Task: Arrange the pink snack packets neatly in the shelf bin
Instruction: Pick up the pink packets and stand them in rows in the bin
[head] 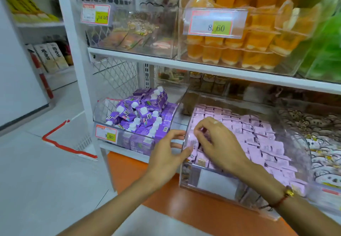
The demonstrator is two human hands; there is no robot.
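Both forearms reached in: left hand (167, 151) gripped the clear bin's (206, 182) edge while right hand (215, 141), fingers curled, pinched light, crinkly pink snack packets (258, 140), best taken by their edges.

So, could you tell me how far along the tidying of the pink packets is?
Mostly done: the pink packets toward the back and right of the clear bin already lie in overlapping rows. In hand: the right hand pinches a packet at the front left corner, while the left hand holds the bin's edge. Left: the front-corner packets beneath the right hand look unsettled.
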